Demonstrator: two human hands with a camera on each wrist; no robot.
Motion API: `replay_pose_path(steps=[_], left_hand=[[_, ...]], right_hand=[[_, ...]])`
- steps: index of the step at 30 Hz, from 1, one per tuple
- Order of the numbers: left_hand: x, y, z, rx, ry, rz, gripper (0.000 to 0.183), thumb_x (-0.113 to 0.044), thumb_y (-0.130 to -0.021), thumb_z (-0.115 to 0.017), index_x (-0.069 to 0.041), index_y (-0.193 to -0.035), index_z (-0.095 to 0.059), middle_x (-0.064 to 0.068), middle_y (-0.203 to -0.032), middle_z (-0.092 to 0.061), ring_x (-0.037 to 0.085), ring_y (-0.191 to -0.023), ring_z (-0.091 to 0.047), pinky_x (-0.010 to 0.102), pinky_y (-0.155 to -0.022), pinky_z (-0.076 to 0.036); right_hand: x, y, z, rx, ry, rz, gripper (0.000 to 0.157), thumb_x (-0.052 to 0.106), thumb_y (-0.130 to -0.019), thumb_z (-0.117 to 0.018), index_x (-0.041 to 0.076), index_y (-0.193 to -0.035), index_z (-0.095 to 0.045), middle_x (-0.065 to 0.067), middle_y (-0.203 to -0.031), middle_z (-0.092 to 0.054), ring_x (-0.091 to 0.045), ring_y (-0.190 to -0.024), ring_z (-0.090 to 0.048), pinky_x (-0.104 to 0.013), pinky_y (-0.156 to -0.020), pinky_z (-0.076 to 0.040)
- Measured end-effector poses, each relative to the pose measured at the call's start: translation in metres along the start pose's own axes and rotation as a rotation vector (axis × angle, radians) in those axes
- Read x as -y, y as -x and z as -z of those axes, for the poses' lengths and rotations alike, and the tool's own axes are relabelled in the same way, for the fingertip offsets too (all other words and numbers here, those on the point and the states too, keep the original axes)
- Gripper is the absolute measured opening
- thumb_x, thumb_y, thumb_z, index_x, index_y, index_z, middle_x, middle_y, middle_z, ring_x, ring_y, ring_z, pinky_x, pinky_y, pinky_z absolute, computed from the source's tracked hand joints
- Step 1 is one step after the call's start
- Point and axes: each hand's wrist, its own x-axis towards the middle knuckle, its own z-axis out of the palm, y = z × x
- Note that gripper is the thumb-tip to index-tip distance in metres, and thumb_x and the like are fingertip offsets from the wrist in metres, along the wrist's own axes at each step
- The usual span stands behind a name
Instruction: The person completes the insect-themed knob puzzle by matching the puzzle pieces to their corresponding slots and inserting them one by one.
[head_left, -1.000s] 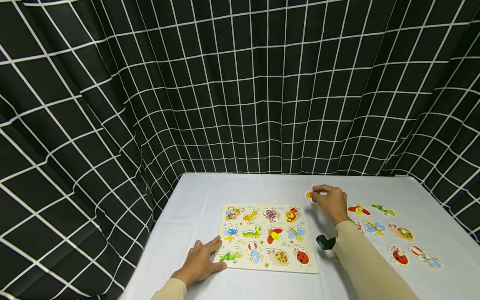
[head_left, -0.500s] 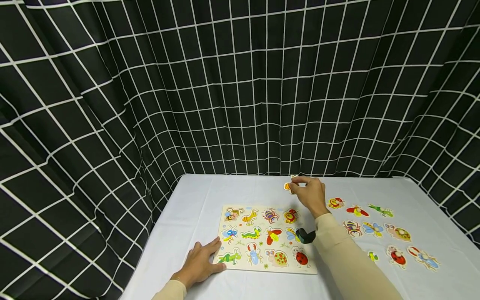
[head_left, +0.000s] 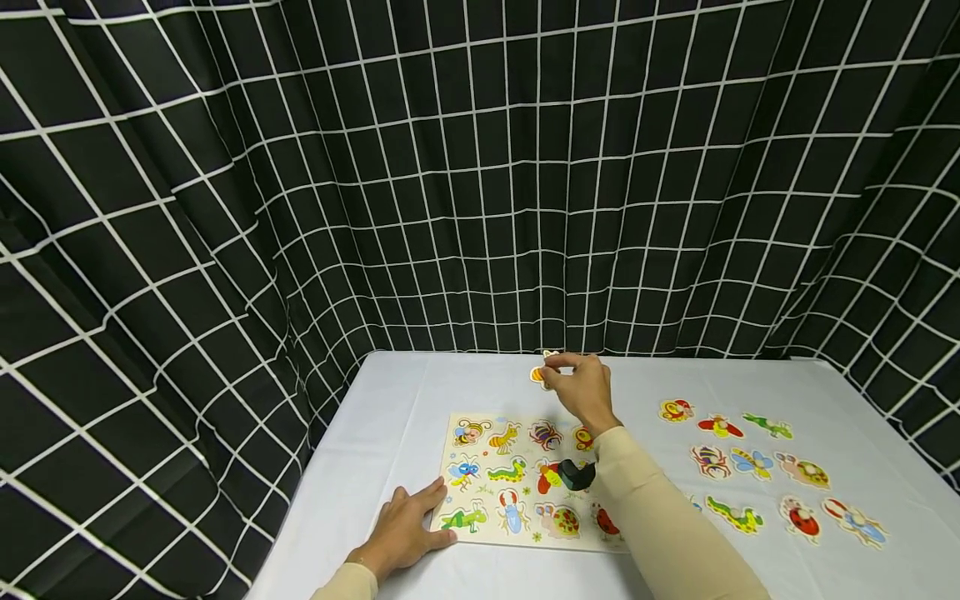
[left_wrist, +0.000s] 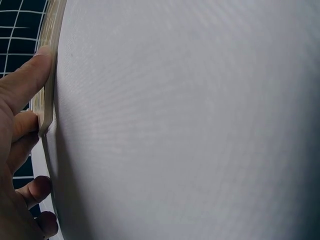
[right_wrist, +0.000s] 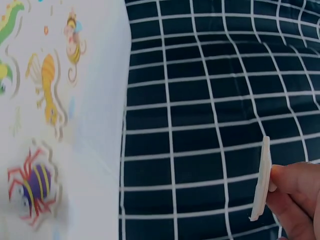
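My right hand [head_left: 583,390] is raised over the far side of the table, beyond the puzzle board. Thumb and finger pinch a puzzle piece [head_left: 537,376] with orange stripes and a white border. In the right wrist view that puzzle piece [right_wrist: 262,180] shows edge-on as a thin pale slab. My left hand [head_left: 405,527] rests at the near left corner of the puzzle board [head_left: 480,537], thumb on the front edge and fingers along the left side. The left wrist view shows fingers [left_wrist: 27,80] lying against the board's rim. Rows of printed insects cover the board; my right sleeve hides its right part.
Several loose insect pieces lie on the white tablecloth at the right, among them a green caterpillar piece [head_left: 735,515], a ladybug piece [head_left: 800,518] and a purple spider piece [head_left: 710,462]. A black curtain with white grid lines [head_left: 480,208] hangs behind the table.
My right hand has moved left with the striped puzzle piece, from beside the loose pieces to beyond the board. More loose pieces now show at the right. The left hand stays at the corner.
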Motion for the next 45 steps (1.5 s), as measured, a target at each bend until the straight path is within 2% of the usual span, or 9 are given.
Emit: replay_pose_path(steps=[7, 13, 21, 26, 29, 34, 38, 43, 45], left_hand=[[0.0, -0.001, -0.001, 0.012, -0.002, 0.013, 0.08, -0.05, -0.071, -0.079, -0.013, -0.138, -0.055, -0.006, -0.149, -0.041, 0.014, -0.088, -0.035, 0.039, -0.081, -0.035], [0.0, 0.0, -0.003, 0.017, -0.005, 0.013, 0.081, -0.051, -0.071, -0.079, -0.013, -0.138, -0.055, -0.005, -0.149, -0.041, 0.013, -0.084, -0.034, 0.035, -0.077, -0.034], [0.0, -0.001, -0.002, 0.023, -0.008, 0.018, 0.081, -0.051, -0.071, -0.079, -0.013, -0.138, -0.055, -0.006, -0.149, -0.041, 0.013, -0.089, -0.036, 0.041, -0.083, -0.035], [0.0, 0.0, -0.003, 0.028, 0.005, 0.019, 0.08, -0.05, -0.071, -0.079, -0.013, -0.138, -0.055, -0.005, -0.149, -0.041, 0.019, -0.099, -0.039, 0.051, -0.093, -0.034], [0.0, 0.0, -0.003, 0.026, 0.008, 0.012, 0.08, -0.049, -0.071, -0.079, -0.012, -0.138, -0.055, -0.004, -0.149, -0.041, 0.02, -0.102, -0.04, 0.052, -0.094, -0.033], [0.0, 0.0, 0.0, 0.011, 0.018, 0.004, 0.08, -0.048, -0.07, -0.08, -0.012, -0.137, -0.055, -0.004, -0.149, -0.042, 0.019, -0.099, -0.039, 0.05, -0.092, -0.034], [0.0, -0.001, 0.002, 0.01, 0.02, 0.008, 0.08, -0.048, -0.07, -0.08, -0.011, -0.137, -0.055, -0.003, -0.148, -0.042, 0.02, -0.102, -0.039, 0.052, -0.094, -0.032], [0.0, -0.001, 0.002, 0.013, 0.007, 0.013, 0.08, -0.049, -0.07, -0.08, -0.011, -0.137, -0.055, -0.005, -0.148, -0.042, 0.015, -0.091, -0.037, 0.044, -0.086, -0.036], [0.0, -0.001, 0.002, 0.01, 0.004, 0.014, 0.08, -0.048, -0.07, -0.08, -0.011, -0.137, -0.056, -0.005, -0.148, -0.042, 0.013, -0.088, -0.036, 0.042, -0.084, -0.036]], right_hand=[[0.006, 0.005, -0.024, 0.012, -0.022, -0.009, 0.013, 0.013, -0.078, -0.079, 0.011, -0.09, -0.079, -0.001, -0.084, -0.073, -0.023, -0.093, -0.062, -0.039, -0.075, -0.043], [0.007, 0.013, -0.044, 0.016, -0.026, -0.054, 0.011, 0.014, -0.078, -0.08, 0.013, -0.089, -0.079, 0.001, -0.085, -0.071, -0.022, -0.091, -0.055, -0.038, -0.075, -0.038], [0.002, 0.023, -0.064, 0.035, -0.02, -0.105, 0.011, 0.015, -0.079, -0.078, 0.013, -0.09, -0.079, 0.001, -0.086, -0.069, -0.024, -0.096, -0.052, -0.043, -0.084, -0.038], [-0.008, 0.03, -0.076, 0.056, -0.009, -0.134, 0.009, 0.015, -0.078, -0.079, 0.013, -0.087, -0.078, 0.003, -0.08, -0.067, -0.025, -0.098, -0.054, -0.043, -0.085, -0.039], [-0.011, 0.033, -0.081, 0.066, -0.015, -0.132, 0.009, 0.014, -0.078, -0.079, 0.011, -0.086, -0.078, 0.004, -0.076, -0.068, -0.027, -0.096, -0.056, -0.042, -0.085, -0.039], [-0.015, 0.036, -0.087, 0.09, -0.019, -0.132, 0.011, 0.015, -0.078, -0.08, 0.01, -0.087, -0.077, 0.003, -0.076, -0.069, -0.027, -0.096, -0.056, -0.044, -0.086, -0.039], [-0.018, 0.041, -0.092, 0.135, -0.002, -0.172, 0.01, 0.018, -0.079, -0.08, 0.013, -0.088, -0.077, 0.004, -0.08, -0.069, -0.024, -0.091, -0.057, -0.043, -0.085, -0.042], [-0.025, 0.047, -0.098, 0.193, 0.01, -0.204, 0.012, 0.016, -0.08, -0.079, 0.011, -0.09, -0.077, 0.006, -0.077, -0.068, -0.019, -0.081, -0.06, -0.04, -0.077, -0.044], [-0.028, 0.049, -0.1, 0.203, 0.015, -0.19, 0.012, 0.015, -0.08, -0.079, 0.01, -0.091, -0.077, 0.007, -0.076, -0.068, -0.019, -0.081, -0.06, -0.04, -0.077, -0.044]])
